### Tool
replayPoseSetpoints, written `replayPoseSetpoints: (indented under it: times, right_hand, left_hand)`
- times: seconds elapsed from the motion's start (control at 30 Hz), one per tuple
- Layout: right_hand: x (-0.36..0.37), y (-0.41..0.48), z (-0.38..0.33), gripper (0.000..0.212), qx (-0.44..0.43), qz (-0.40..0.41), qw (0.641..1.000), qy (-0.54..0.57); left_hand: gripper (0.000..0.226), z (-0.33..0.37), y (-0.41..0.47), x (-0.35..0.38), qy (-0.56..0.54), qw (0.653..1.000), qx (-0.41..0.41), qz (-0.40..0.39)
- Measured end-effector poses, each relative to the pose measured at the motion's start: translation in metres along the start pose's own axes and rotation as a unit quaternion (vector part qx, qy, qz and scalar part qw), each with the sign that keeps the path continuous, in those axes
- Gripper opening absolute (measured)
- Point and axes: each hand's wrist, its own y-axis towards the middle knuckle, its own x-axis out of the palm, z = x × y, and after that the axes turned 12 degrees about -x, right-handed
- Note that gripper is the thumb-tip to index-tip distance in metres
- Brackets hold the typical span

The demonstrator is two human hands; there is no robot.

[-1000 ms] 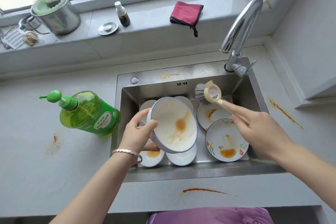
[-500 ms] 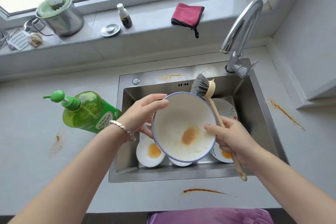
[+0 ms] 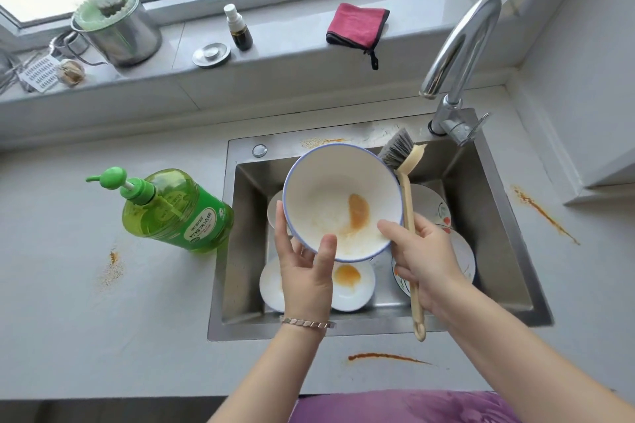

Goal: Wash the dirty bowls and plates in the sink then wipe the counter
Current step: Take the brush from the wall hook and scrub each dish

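The left grip (image 3: 305,275) holds a white, blue-rimmed bowl (image 3: 330,189) by its near edge, with the thumb laid inside the rim and the fingers spread along the outside on the left. A bracelet (image 3: 307,322) circles that wrist. The right grip (image 3: 424,264) is curled round the handle of a dish brush (image 3: 409,203), and its thumb touches the bowl's right rim. The brush lies alongside the bowl, with its grey bristles up past the far rim and its looped handle end down over the front edge of the sink (image 3: 247,216). The bowl is held above the basin, tilted so its inside faces the camera, and has an orange smear (image 3: 359,211) near the bottom. Below it in the basin lie a white dish (image 3: 360,292) with an orange patch and flower-patterned plates (image 3: 434,206), partly hidden behind the right grip. On the bench (image 3: 68,302) just left of the sink stands a green soap bottle (image 3: 178,209) with a pump. Orange streaks mark the bench in front of the sink (image 3: 388,357), to its right and to its left. The faucet (image 3: 457,55) rises at the far right corner. On the windowsill are a red cloth (image 3: 357,26), a small spray bottle (image 3: 238,27), a round metal lid (image 3: 211,54) and a metal pot (image 3: 118,27).
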Motion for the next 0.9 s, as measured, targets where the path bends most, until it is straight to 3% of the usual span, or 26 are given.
replayPoseSetpoints:
  times: [0.07,0.17,0.23,0.3,0.37,0.47,0.5,0.53,0.57,0.63,0.67,0.73,0.8,0.83,0.9]
  right_hand:
    - [-0.001,-0.003,-0.002,0.007,-0.008,-0.026,1.000,-0.010]
    - [-0.014,-0.008,-0.011,0.011,-0.102,-0.032,0.986,-0.132]
    - [-0.031,-0.012,-0.018,0.032,-0.170,-0.035,0.953,-0.247]
    - [-0.046,-0.017,-0.032,0.043,-0.222,-0.093,0.909,-0.339]
    - [-0.050,-0.021,-0.046,0.048,-0.234,-0.190,0.844,-0.444]
    - [-0.036,-0.017,-0.050,0.046,-0.241,-0.269,0.644,-0.675]
    - [-0.030,-0.016,-0.047,0.046,-0.242,-0.265,0.605,-0.711]
    - [-0.024,-0.018,-0.045,0.045,-0.240,-0.265,0.602,-0.714]
    - [-0.018,-0.022,-0.044,0.044,-0.224,-0.280,0.634,-0.685]
    - [-0.008,-0.031,-0.044,0.039,-0.117,-0.361,0.769,-0.515]
    - [-0.006,-0.033,-0.046,0.038,-0.052,-0.387,0.815,-0.427]
    - [-0.013,-0.025,-0.047,0.037,0.014,-0.374,0.858,-0.352]
    - [-0.025,-0.010,-0.050,0.035,0.005,-0.360,0.841,-0.403]
    - [-0.028,-0.004,-0.055,0.033,-0.015,-0.354,0.812,-0.464]
    - [-0.030,0.001,-0.062,0.033,-0.084,-0.327,0.716,-0.611]
  left_hand:
    - [0.071,0.005,0.002,0.000,-0.016,1.000,-0.003,0.008]
    - [0.051,0.016,0.007,-0.007,-0.011,0.999,-0.009,0.028]
    - [0.046,0.025,0.011,-0.015,0.006,0.999,-0.001,0.042]
    - [0.045,0.031,0.014,-0.021,0.034,0.998,0.020,0.047]
    - [0.042,0.035,0.016,-0.023,0.067,0.996,0.045,0.039]
    - [0.042,0.036,0.019,-0.023,0.113,0.991,0.066,0.027]
    - [0.043,0.036,0.019,-0.023,0.121,0.990,0.070,0.027]
    - [0.044,0.035,0.020,-0.023,0.133,0.988,0.077,0.031]
    - [0.044,0.035,0.021,-0.023,0.150,0.985,0.082,0.040]
    - [0.041,0.035,0.023,-0.022,0.173,0.980,0.084,0.056]
    - [0.041,0.035,0.024,-0.022,0.178,0.979,0.083,0.060]
    - [0.041,0.037,0.026,-0.026,0.196,0.975,0.085,0.061]
    - [0.045,0.040,0.029,-0.032,0.247,0.963,0.092,0.054]
    - [0.049,0.040,0.030,-0.035,0.283,0.953,0.092,0.049]
    - [0.057,0.040,0.028,-0.034,0.341,0.935,0.085,0.042]
